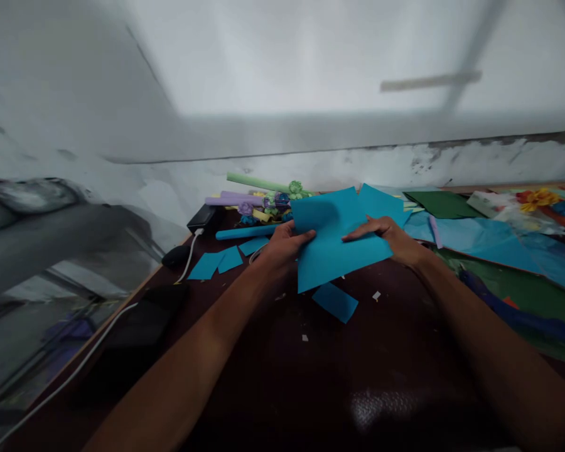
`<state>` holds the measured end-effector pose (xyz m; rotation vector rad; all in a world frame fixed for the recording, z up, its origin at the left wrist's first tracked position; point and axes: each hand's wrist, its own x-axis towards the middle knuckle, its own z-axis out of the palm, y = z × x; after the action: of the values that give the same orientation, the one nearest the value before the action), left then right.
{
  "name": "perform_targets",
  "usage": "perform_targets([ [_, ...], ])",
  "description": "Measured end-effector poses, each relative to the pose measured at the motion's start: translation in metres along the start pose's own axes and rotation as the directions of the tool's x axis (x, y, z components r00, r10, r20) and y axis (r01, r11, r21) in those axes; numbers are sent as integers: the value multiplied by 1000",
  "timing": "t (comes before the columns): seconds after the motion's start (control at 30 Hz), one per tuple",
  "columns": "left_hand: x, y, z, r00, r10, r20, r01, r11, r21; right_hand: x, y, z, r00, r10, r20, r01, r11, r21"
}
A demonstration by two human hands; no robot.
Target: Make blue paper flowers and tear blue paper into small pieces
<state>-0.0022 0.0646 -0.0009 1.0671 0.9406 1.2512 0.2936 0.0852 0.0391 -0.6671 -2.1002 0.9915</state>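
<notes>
A blue paper sheet (334,248) with a crease across it is raised above the dark table (273,376). My left hand (289,240) pinches its left edge, thumb on top. On the right side my right hand (381,235) grips the sheet, with a finger stretched across its face; the other fingers are partly hidden. A small blue paper piece (336,302) lies on the table just below the sheet. Another blue sheet (380,202) shows behind it. Several small blue pieces (206,266) lie to the left of my left hand.
Paper tubes and flowers (295,187) lie along the back. A black box (206,218), a mouse (176,255) and a white cable (188,258) are at the left. Blue and green sheets (489,242) and a blue glue gun (513,312) are at the right.
</notes>
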Motion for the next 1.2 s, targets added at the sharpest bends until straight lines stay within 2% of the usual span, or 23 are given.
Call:
perform_targets([
  [0.13, -3, 1, 2, 1000, 1, 22, -1, 1000, -4, 0, 4, -8, 996, 11, 83, -16, 998, 54],
  [0.23, -4, 3, 3, 1000, -4, 14, 4, 1000, -23, 0, 4, -11, 997, 13, 82, -15, 1000, 26],
  [0.37, -5, 4, 4, 1000, -25, -11, 24, 999, -33, -2, -2, -11, 994, 74, 83, -78, 996, 50],
  [0.43, -5, 4, 4, 999, -34, 17, 35, 999, -41, -2, -4, -11, 993, 86, 85, -90, 995, 45],
  [0.53, -3, 3, 1, 996, -16, 93, 22, 998, -55, 0, -5, -13, 998, 42, 39, -43, 999, 16],
  [0.63, 0, 0, -1, 995, 22, 102, -17, 999, -46, 3, -3, -13, 1000, 15, 15, -15, 1000, -10],
  [0.73, 0, -3, 0, 997, 28, 78, -27, 1000, -15, 3, 2, -9, 998, 69, -14, -69, 997, -47],
  [0.83, -3, -2, 4, 996, 45, 78, -46, 999, 15, 1, 4, -5, 980, 152, -126, -157, 987, -28],
  [0.93, -6, -1, 8, 994, 49, 93, -50, 999, 7, -1, 3, -4, 966, 159, -205, -164, 986, -7],
  [1.0, -8, 1, 9, 996, 22, 89, -19, 999, -38, -2, 1, -6, 972, 142, -190, -145, 989, -4],
  [1.1, -9, 4, 10, 996, -37, 77, 44, 996, -81, -2, -1, -11, 989, 99, -108, -98, 995, 14],
  [1.2, -9, 5, 9, 996, -29, 88, 34, 998, -56, -1, 1, -14, 998, 55, -40, -56, 998, -24],
])
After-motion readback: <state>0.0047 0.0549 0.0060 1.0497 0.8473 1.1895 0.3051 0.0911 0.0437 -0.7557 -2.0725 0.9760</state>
